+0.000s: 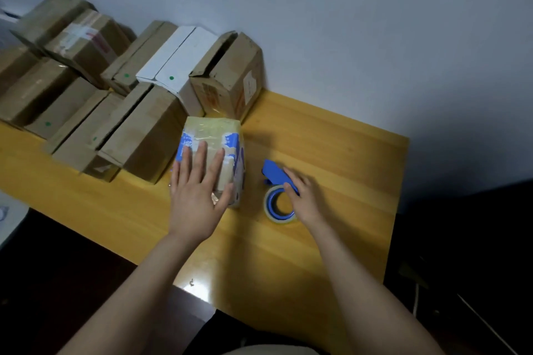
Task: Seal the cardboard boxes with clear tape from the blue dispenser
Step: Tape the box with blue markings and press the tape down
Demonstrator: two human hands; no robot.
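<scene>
Box (215, 132), small, blue-printed and glossy with tape across its top, is standing on the bench (331, 153) just beside a pile of brown boxes (138, 138) lining the wall. In the head view the left hand (199, 196) is lying flat on the box, its grip wide open, fingers straight, pressing down and holding nothing. Near the box but apart from it, the blue dispenser (274, 171) is resting on the bench with its roll of clear tape (281, 219) toward the person. The right hand (305, 202) is holding the dispenser's handle, grip curled with thumb and fingers on it. This box is looking sealed, so the step is likely changing over. The next move is probably calling for an unsealed box from the pile and the tape end set on its seam.
</scene>
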